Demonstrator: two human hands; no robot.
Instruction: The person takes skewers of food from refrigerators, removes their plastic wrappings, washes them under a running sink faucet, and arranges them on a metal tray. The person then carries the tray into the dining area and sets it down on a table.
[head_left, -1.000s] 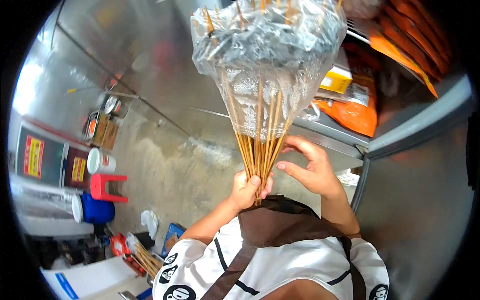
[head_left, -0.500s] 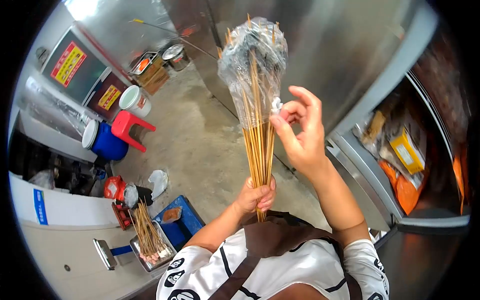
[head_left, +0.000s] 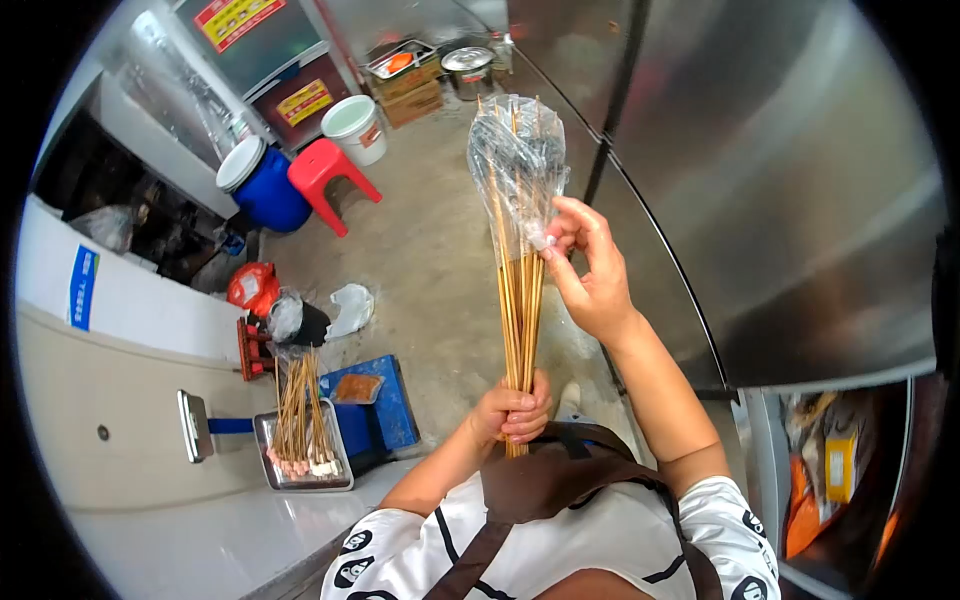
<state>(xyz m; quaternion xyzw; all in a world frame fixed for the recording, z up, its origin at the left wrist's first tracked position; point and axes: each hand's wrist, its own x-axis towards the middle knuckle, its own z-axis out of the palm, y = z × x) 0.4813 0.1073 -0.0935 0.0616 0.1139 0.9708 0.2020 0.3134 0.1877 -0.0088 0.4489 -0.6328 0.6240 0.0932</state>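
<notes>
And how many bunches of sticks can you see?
2. One bunch is in the person's left hand, with clear plastic around its upper part. The other bunch is in the metal tray. More might be hidden in dark corners.

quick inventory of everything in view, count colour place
skewer bundle: 1, tan, centre
plastic bag: 1, clear, over bundle's far end
skewer tray: 1, silver, lower left
skewers: several, brown, on that tray
stool: 1, red, upper left
drum: 1, blue, left of stool
bucket: 1, white, right of stool
pot: 1, silver, top centre
signs: 2, red and yellow, top left
crumpled bag: 1, white, on floor
metal panels: several, silver, right
yellow box: 1, yellow, lower right
sticker: 1, blue, left
apron: 1, brown, on wearer
left hand: 1, bare, gripping bundle's near end
right hand: 1, bare, at bag's edge
</notes>
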